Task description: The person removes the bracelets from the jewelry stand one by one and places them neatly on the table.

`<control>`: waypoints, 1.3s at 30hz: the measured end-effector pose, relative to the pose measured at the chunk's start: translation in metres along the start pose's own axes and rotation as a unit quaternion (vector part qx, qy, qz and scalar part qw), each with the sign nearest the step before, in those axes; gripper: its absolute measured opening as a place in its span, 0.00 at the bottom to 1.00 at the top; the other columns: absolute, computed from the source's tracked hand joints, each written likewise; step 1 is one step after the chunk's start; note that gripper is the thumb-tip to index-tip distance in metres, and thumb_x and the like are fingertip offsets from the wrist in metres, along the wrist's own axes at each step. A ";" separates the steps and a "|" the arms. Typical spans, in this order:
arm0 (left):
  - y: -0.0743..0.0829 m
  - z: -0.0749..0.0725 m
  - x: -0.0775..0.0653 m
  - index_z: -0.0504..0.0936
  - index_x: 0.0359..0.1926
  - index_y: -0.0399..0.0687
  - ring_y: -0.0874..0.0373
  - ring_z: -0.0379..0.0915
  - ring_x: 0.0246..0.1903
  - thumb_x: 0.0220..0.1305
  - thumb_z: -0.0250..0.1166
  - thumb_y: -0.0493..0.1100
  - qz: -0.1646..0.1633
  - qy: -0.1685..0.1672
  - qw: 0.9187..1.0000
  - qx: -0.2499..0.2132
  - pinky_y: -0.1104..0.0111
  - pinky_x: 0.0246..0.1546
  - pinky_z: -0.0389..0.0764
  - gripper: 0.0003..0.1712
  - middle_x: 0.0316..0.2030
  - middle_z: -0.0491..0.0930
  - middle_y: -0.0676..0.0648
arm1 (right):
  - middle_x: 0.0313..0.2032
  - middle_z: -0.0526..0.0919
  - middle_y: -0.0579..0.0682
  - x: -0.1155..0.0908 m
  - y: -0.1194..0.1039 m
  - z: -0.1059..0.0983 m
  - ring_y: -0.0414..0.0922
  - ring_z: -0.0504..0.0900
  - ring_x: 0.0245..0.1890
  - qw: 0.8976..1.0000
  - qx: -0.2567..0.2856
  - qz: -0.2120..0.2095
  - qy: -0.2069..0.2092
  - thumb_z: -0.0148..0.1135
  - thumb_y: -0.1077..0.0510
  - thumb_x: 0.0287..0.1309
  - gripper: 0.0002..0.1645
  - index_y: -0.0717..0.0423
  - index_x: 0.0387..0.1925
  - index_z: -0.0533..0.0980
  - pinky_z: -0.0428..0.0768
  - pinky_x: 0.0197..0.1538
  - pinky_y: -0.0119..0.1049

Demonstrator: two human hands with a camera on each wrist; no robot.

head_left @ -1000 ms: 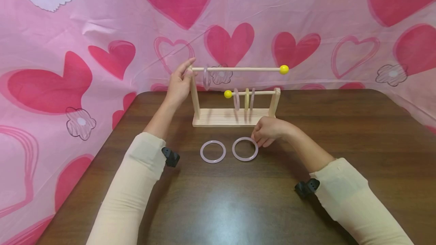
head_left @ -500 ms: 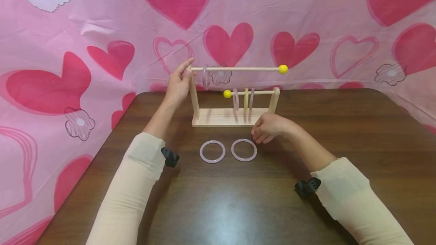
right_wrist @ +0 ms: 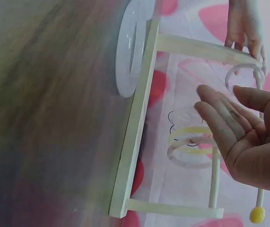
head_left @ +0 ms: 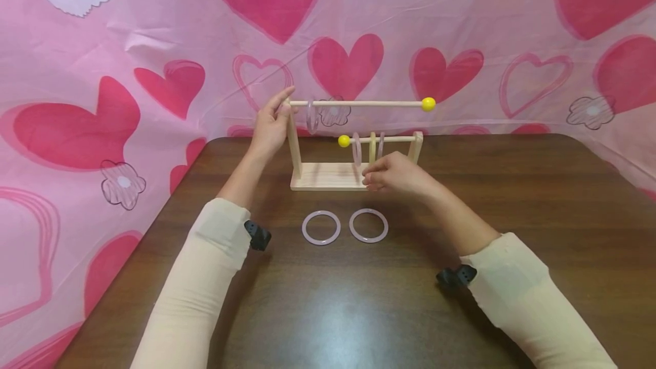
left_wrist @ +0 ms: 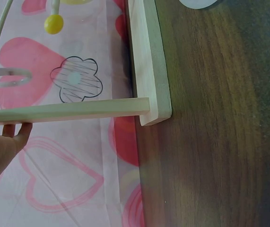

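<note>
Head: right hand (head_left: 394, 174) is lifted from near the two lilac rings (head_left: 369, 241) to before the wooden stand (head_left: 328, 175); fingers relaxed, nothing gripped. Rings lie flat on the table (head_left: 307, 300), nearer the wearer, apart from the stand; far edge is seen behind it.

Left wrist: left post (left_wrist: 78, 111) is gripped near its top by left hand (left_wrist: 0, 147).

Right wrist: fingers are seen extended near hanging yellow ring (right_wrist: 191, 129).

Two lilac rings (head_left: 369, 240) lie flat before a wooden stand (head_left: 328, 176) bearing four hanging rings (head_left: 372, 147).
</note>
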State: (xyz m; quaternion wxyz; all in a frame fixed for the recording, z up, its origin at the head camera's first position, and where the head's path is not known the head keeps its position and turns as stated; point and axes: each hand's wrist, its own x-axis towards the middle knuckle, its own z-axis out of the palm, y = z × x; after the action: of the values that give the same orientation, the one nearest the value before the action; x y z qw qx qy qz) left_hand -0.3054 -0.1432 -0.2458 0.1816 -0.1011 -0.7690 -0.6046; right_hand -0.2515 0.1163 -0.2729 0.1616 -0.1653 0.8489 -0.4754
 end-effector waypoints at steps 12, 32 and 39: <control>0.001 0.000 0.000 0.69 0.63 0.56 0.52 0.73 0.50 0.70 0.48 0.42 -0.012 -0.003 1.000 0.000 0.65 0.42 0.74 0.22 0.49 0.78 0.39 | 0.42 0.81 0.64 0.019 -0.022 0.015 0.52 0.82 0.42 0.982 0.082 -0.116 0.126 0.55 0.64 0.61 0.17 0.71 0.49 0.74 0.80 0.41 0.35; 0.002 -0.001 -0.002 0.69 0.63 0.51 0.50 0.73 0.50 0.70 0.48 0.39 -0.002 -0.002 1.000 -0.008 0.61 0.50 0.73 0.22 0.50 0.76 0.36 | 0.44 0.82 0.58 0.052 -0.052 0.038 0.47 0.82 0.42 0.940 0.159 -0.166 0.253 0.61 0.59 0.58 0.20 0.64 0.52 0.76 0.74 0.52 0.38; 0.003 0.000 -0.003 0.68 0.63 0.50 0.50 0.73 0.50 0.70 0.47 0.39 -0.002 -0.002 1.000 -0.011 0.62 0.50 0.73 0.22 0.51 0.76 0.37 | 0.48 0.79 0.60 0.061 -0.057 0.051 0.48 0.78 0.50 0.948 0.144 -0.188 0.213 0.60 0.63 0.58 0.23 0.67 0.55 0.72 0.74 0.51 0.31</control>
State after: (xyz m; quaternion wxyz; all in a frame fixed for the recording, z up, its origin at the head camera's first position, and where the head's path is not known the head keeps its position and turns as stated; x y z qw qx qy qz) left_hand -0.3020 -0.1428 -0.2444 0.1780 -0.1029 -0.7628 -0.6131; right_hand -0.2768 0.0239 -0.2564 -0.0929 -0.1919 0.7397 -0.6383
